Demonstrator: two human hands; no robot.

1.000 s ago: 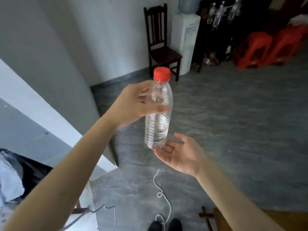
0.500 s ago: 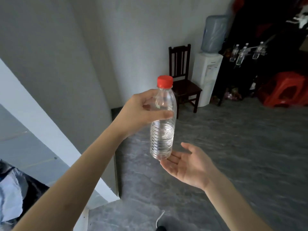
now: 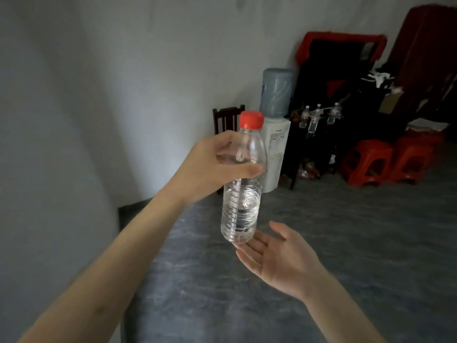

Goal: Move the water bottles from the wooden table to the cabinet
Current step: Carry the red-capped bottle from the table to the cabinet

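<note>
Water bottle [image 3: 243, 184] hangs upright in mid-air over the grey floor [image 3: 346, 243], clear plastic with a red cap [image 3: 251, 119] and water filling roughly its lower half. From the head view, the person's left hand [image 3: 212, 167] holds it by the shoulder, thumb across the near face and fingers curled round the far side, so this grip is pinching the bottle just below the neck. The right hand [image 3: 279, 258] sits just under the bottle's base, palm up, fingers straight and spread; its fingertips [image 3: 243, 248] lie right at the bottom edge, though whether they actually touch it I cannot tell.

Behind the bottle stands a white water dispenser [image 3: 275, 144] with a blue jug on top, against the pale wall [image 3: 123, 82]. A dark wooden chair [image 3: 226, 118] shows just left of the dispenser, mostly hidden by the bottle and hand. Right of the dispenser is a dark cabinet [image 3: 319, 95], and three small bottles [image 3: 314, 120] appear in front of it. Further right of the dispenser, red plastic stools [image 3: 366, 159] stand on the floor.
</note>
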